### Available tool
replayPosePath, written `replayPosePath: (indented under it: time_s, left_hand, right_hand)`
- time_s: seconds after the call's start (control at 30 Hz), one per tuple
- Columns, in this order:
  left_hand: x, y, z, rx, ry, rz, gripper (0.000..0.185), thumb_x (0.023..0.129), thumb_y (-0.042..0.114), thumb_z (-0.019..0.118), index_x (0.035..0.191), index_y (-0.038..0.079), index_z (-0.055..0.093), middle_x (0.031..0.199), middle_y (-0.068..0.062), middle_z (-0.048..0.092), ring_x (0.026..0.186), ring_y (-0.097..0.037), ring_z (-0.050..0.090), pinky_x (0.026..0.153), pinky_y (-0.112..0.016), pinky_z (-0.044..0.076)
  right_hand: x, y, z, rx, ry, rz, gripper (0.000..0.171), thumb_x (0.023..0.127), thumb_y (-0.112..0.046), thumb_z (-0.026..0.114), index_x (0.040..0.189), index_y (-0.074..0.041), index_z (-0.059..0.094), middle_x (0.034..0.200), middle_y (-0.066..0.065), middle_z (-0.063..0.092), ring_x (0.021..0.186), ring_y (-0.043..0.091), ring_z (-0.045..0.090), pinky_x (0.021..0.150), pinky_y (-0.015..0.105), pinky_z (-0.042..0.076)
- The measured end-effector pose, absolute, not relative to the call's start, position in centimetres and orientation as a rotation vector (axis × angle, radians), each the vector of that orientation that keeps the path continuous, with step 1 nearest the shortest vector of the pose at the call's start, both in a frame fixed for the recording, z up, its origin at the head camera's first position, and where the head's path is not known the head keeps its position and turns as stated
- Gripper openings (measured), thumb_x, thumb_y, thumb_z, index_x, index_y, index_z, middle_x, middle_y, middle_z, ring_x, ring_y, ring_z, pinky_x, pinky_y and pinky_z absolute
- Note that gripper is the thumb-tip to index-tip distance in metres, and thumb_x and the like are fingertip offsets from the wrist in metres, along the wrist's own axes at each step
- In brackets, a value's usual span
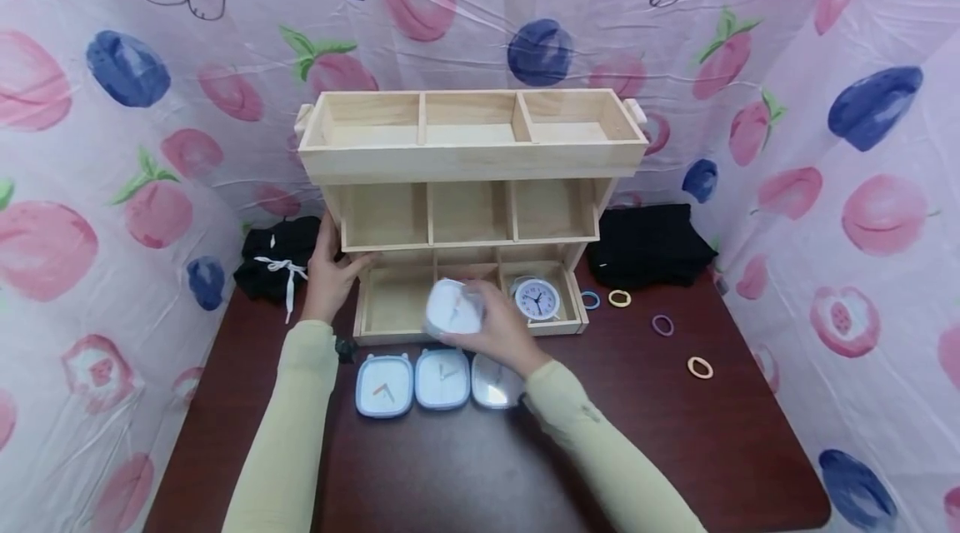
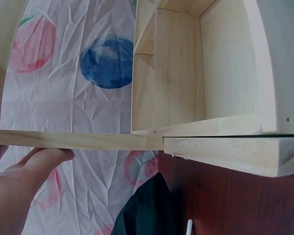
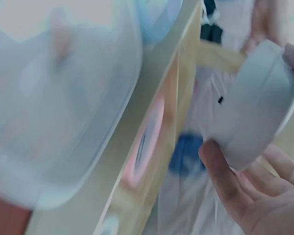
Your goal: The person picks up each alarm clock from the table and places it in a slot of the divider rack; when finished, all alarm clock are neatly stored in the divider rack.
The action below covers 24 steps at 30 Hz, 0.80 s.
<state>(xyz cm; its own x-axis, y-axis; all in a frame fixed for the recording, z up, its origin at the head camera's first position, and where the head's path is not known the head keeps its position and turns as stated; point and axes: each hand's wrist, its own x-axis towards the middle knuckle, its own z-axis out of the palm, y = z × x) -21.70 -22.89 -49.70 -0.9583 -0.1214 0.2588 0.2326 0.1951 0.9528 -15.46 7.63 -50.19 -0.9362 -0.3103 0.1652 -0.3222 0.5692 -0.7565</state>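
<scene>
Round white clock [image 1: 453, 307] held in right hand [image 1: 501, 331], fingers curled round it, over the bottom tier's middle compartment of the wooden organizer [image 1: 472, 158]. Left hand [image 1: 330, 271], fingers straight, rests against the organizer's left side. Another round clock [image 1: 536, 298] sits in the right compartment; three square clocks [image 1: 440, 381] lie on the table [image 1: 675, 433] in front.

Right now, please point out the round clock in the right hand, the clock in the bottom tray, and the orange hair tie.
round clock [image 1: 452, 308], head view, its white face.
clock in the bottom tray [image 1: 536, 298], head view, dial centre.
orange hair tie [image 1: 700, 367], head view, its ring.
</scene>
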Motion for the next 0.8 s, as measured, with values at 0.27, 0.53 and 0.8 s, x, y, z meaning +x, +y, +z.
replayPosePath:
  time_s: [0.27,0.53,0.8]
  left_hand:
    - [-21.7,-22.9,-49.9,-0.129,-2.182,-1.834,0.108,0.093,0.001,0.081,0.169,0.047,0.019,0.178,0.004,0.026,0.162,-0.021,0.030,0.125,-0.063,0.036]
    - [-21.7,-22.9,-49.6,-0.115,-2.194,-1.816,0.108,0.092,0.006,0.084,0.170,0.044,0.019,0.178,0.003,0.027,0.162,-0.024,0.031,0.126,-0.061,0.038]
    - [-21.7,-22.9,-49.6,-0.107,-2.183,-1.835,0.110,0.091,0.004,0.084,0.171,0.042,0.018,0.178,0.003,0.027,0.162,-0.023,0.031,0.125,-0.061,0.038]
  right_hand:
    - [-19.4,-0.2,-50.9,0.780,-2.895,1.090,0.063,0.076,-0.044,0.096,0.123,-0.012,0.068,0.121,0.005,0.074,0.111,0.023,0.070,0.100,0.038,0.059]
    - [-21.3,-4.1,-53.0,0.738,-3.029,0.861,0.047,0.082,-0.053,0.091,0.102,-0.020,0.064,0.108,0.000,0.068,0.093,0.018,0.065,0.084,0.032,0.055]
    - [-21.3,-4.8,-54.5,0.739,-3.121,0.689,0.042,0.083,-0.054,0.089,0.100,-0.024,0.065,0.126,0.000,0.067,0.103,0.022,0.065,0.089,0.035,0.056]
